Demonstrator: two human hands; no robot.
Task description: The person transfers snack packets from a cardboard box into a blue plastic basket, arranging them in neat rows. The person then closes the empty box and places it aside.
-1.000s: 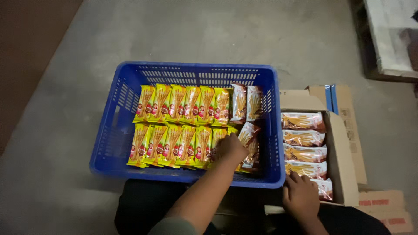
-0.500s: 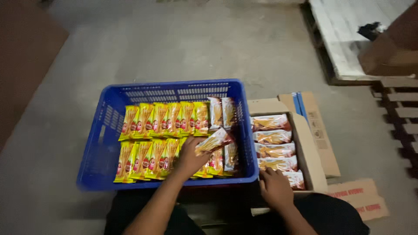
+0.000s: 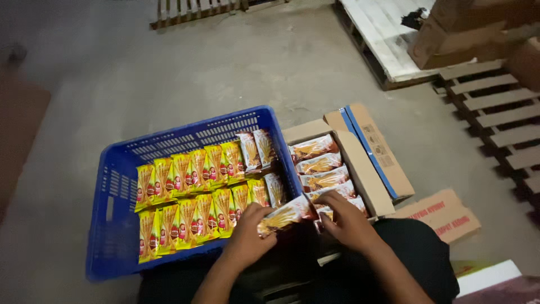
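Snack packet (image 3: 284,216), a long yellow-and-brown sachet, sits pinched between both hands right over the near right corner of the blue crate (image 3: 121,186), where the crate meets the cardboard box (image 3: 360,169). Left hand (image 3: 247,239) curls its fingers round the packet's lower end; right hand (image 3: 346,219) grips the upper end while resting on the packets in the box.

Inside the blue crate, upright packets stand in two rows. The far row (image 3: 202,169) shows about six yellow packets followed by two paler brown-and-white ones at its right end. The near row (image 3: 197,217) shows about seven yellow packets and one paler one at the right. The crate's left part is bare plastic mesh.

The cardboard box, flaps open, stands touching the crate's right wall. Four packets lie flat in it (image 3: 318,163), stacked front to back, with more partly hidden under the right hand, so the full count there cannot be told.

Both containers sit on the concrete floor (image 3: 281,62). A flattened piece of cardboard (image 3: 444,214) lies just beside the box. Two wooden pallets (image 3: 495,112) lie farther off to the right, one carrying brown cartons (image 3: 450,34).
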